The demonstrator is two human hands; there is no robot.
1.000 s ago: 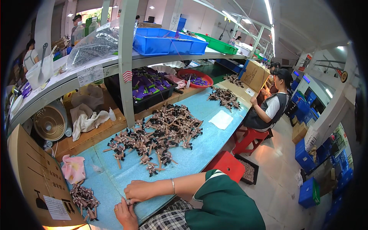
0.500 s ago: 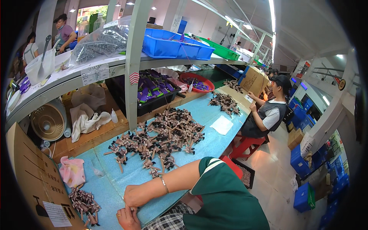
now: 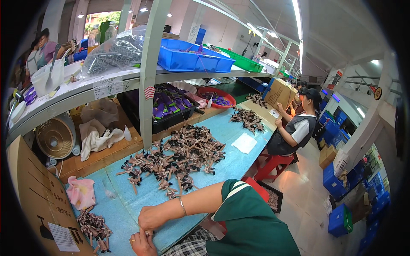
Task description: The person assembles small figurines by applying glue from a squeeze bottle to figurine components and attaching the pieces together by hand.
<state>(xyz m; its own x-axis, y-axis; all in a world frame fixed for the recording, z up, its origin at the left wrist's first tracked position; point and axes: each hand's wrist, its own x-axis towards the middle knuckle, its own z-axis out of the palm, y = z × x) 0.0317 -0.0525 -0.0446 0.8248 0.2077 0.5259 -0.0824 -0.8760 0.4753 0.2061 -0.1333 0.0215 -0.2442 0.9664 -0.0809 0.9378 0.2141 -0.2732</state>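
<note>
My right hand (image 3: pixel 152 217) reaches in from the right, a bracelet at its wrist, with its fingers bent down against my left hand (image 3: pixel 142 243). The left one has its fingers pinched together, close to the near edge of the blue tabletop (image 3: pixel 128 200). Whatever sits between the fingertips is too small and covered to make out. Beyond the hands lies a large heap of small brown-and-black figurines (image 3: pixel 181 155). A smaller pile of similar figurines (image 3: pixel 93 228) rests to the left, beside the cardboard box (image 3: pixel 38 196).
A pink cloth (image 3: pixel 80 192) and a small clear bottle (image 3: pixel 109 194) lie at the left. A metal post (image 3: pixel 150 81) rises behind the heap, supporting a shelf with blue bins (image 3: pixel 192 59). A co-worker (image 3: pixel 294 128) sits farther along the table near a white sheet (image 3: pixel 244 143).
Both hands stay together in nearly the same place and pose. The whole view has shifted slightly. In the back left, a person's head and arms have moved.
</note>
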